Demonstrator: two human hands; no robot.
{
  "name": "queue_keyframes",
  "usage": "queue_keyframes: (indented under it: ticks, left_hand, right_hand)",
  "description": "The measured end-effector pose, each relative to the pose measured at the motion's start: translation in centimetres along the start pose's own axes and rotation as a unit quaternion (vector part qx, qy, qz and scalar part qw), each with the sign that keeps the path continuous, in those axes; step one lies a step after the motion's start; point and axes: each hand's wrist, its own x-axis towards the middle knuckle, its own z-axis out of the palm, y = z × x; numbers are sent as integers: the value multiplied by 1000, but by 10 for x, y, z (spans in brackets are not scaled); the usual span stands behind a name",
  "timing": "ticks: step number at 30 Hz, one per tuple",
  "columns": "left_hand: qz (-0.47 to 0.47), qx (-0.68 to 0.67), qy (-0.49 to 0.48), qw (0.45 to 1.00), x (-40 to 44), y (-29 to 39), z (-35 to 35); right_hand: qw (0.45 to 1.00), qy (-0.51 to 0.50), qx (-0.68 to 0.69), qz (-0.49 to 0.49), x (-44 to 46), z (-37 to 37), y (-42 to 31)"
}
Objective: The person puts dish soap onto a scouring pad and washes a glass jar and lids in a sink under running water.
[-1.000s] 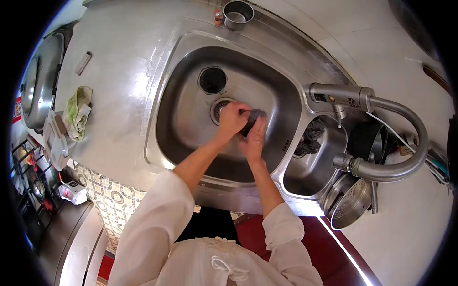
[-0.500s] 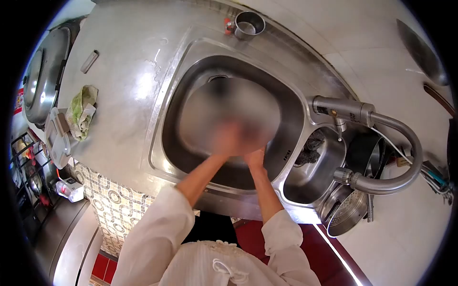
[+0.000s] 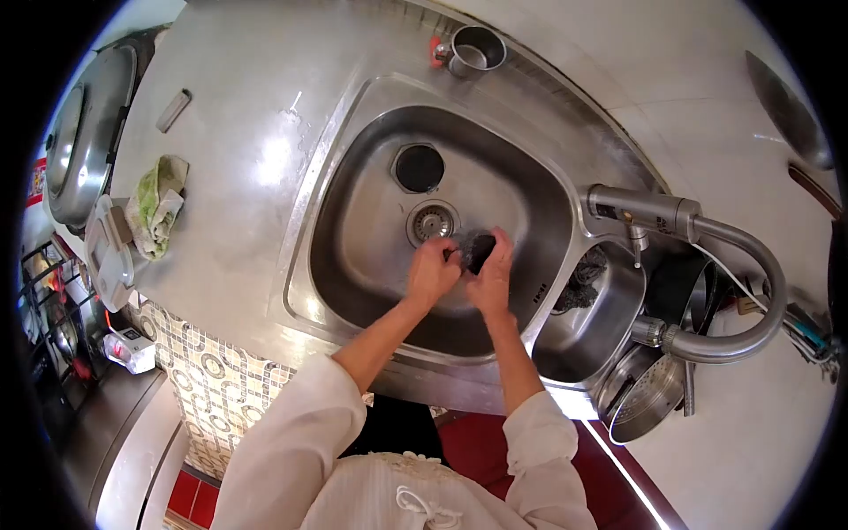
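Over the large sink basin [image 3: 367, 265], both my hands meet around a small dark object [image 3: 482, 252] with a grey, fuzzy-looking left side; its kind is unclear. My right hand [image 3: 492, 278] is wrapped round its right side, thumb and fingers closed. My left hand [image 3: 433, 276] has bent, closed fingers at its left edge, and what lies inside them is hidden. Beyond the hands, an eight-sided metal piece with a dark round middle [image 3: 419, 168] rests on the basin floor. The drain strainer [image 3: 433, 224] lies just past my left hand.
To the right are a faucet [image 3: 645, 208], a small basin [image 3: 574, 344] with dark scouring pads [image 3: 585, 274], and a perforated steamer pan [image 3: 649, 402]. A metal cup [image 3: 477, 51] stands behind the sink. A cloth [image 3: 156, 208] and a clear plastic lid [image 3: 110, 256] lie left.
The earlier frame is blurred over the hands and basin, so the hold there is unclear. The counter and sink have shifted slightly in view. Hands and dark object now show plainly.
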Motion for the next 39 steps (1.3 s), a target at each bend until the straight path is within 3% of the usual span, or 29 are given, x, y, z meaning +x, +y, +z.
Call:
queue_keyframes:
  ticks: [1,4,6,8,10,12,13,17,20,22,24,26,27,29,33,35,38,39]
  left_hand:
    - [-78,-32,-40,996,3,14,-5]
    - [-73,-108,27,991,6,2,9]
    - [-63,-98,72,991,1,3,16]
    - [-52,-87,114,988,-5,7,14]
    - [-60,-76,67,993,-9,2,14]
    - [-48,-107,75,990,-16,-5,18]
    - [-35,-138,84,986,-19,-6,19]
    - [-89,-125,16,988,-12,-11,10]
    - [-17,-94,-35,995,26,4,16]
    - [82,68,-113,988,48,27,28]
    - [74,79,-112,988,44,37,33]
    - [69,103,-108,986,36,41,29]
    - [40,53,-40,997,27,33,25]
    - [14,-39,73,996,6,10,22]
    - [-24,-63,77,995,5,15,19]
    - [96,7,-10,995,35,24,29]
    - [68,43,-20,997,51,16,46]
    - [49,4,29,998,42,13,44]
  right_hand:
    - [1000,-11,7,-7,3,-4,4]
    - [999,-31,21,-26,6,-11,10]
    - [985,-101,-34,-139,12,-18,8]
    - [987,-118,-60,-87,12,-30,-3]
    - [987,-130,-86,-32,9,-27,-4]
    - [986,72,133,68,-10,0,9]
    - [969,121,183,114,-15,12,7]
    - [959,220,110,139,-12,28,2]
    - [959,195,123,164,-12,27,4]
    - [956,195,117,187,-14,30,7]
    - [954,190,112,202,-13,31,10]
    - [950,249,81,173,-11,37,7]
    - [947,252,87,177,-8,37,4]
    - [964,244,64,82,-3,31,2]
    - [961,209,125,132,-5,29,1]
    - [965,152,108,183,-8,29,9]
    - [960,200,115,157,-7,35,12]
    - [966,205,83,134,-6,31,6]
